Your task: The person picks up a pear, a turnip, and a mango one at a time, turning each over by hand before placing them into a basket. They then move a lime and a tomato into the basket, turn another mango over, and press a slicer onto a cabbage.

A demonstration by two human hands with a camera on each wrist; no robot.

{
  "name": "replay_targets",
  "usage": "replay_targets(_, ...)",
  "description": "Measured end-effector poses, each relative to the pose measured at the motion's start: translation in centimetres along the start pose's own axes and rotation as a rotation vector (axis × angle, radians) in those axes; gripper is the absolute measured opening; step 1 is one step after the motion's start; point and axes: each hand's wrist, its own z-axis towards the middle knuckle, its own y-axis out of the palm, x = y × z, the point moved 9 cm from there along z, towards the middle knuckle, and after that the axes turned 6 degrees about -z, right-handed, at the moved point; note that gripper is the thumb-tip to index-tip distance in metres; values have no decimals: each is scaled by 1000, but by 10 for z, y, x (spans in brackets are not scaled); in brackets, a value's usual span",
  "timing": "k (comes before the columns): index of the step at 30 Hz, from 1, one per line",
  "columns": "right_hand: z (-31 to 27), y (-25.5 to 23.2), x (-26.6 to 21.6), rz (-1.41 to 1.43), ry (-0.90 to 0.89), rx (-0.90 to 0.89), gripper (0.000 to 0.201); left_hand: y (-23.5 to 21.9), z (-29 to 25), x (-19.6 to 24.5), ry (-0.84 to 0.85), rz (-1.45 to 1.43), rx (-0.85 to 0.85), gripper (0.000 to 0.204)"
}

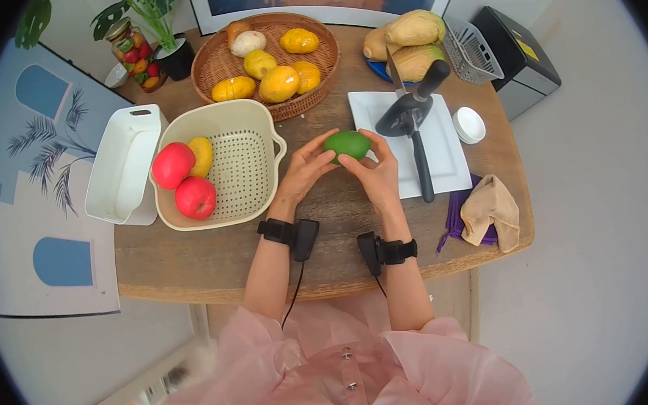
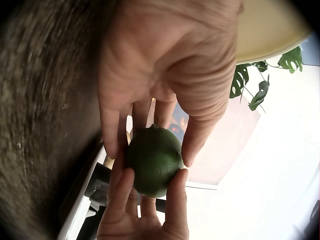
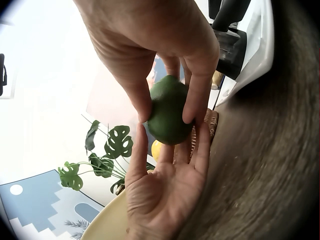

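A smooth green lime [image 1: 347,145] is held up between both hands, over the middle of the wooden table. My left hand [image 1: 307,172] grips one end with thumb and fingers. At the opposite end, my right hand [image 1: 377,180] pinches it the same way. Both wrist views show the lime's rounded body with fingertips around it, and a small nub at one end shows in the left wrist view. Left of the hands stands a cream colander [image 1: 240,154] holding two red fruits [image 1: 196,198] and a yellow fruit [image 1: 201,156].
A white bin [image 1: 124,164] stands left of the colander. Behind are a wicker basket [image 1: 329,54] of yellow fruit and a potted plant [image 1: 174,57]. A white square plate [image 1: 451,140] bears black-handled tools [image 1: 403,117], one blade pointing up. White bowls [image 1: 469,126] and beige cloth [image 1: 492,210] lie right.
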Motion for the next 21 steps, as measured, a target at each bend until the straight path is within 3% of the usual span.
replay_targets(5,5,8,-13,-8,-124,-26,57,-9,0,0,-2,-46,45,50)
replay_targets(7,9,10,-9,45,31,-46,54,-6,0,4,27,-21,41,51)
replay_targets(11,24,12,-14,-82,85,-110,50,-5,0,9,73,-22,42,52)
replay_targets(14,38,18,-23,-158,1,-199,48,-11,0,11,117,-70,81,52)
replay_targets(16,54,23,-41,-411,-151,-199,47,-25,1,8,113,-89,149,46)
replay_targets(21,88,42,-60,-235,-135,-185,49,-33,1,0,51,12,200,38)
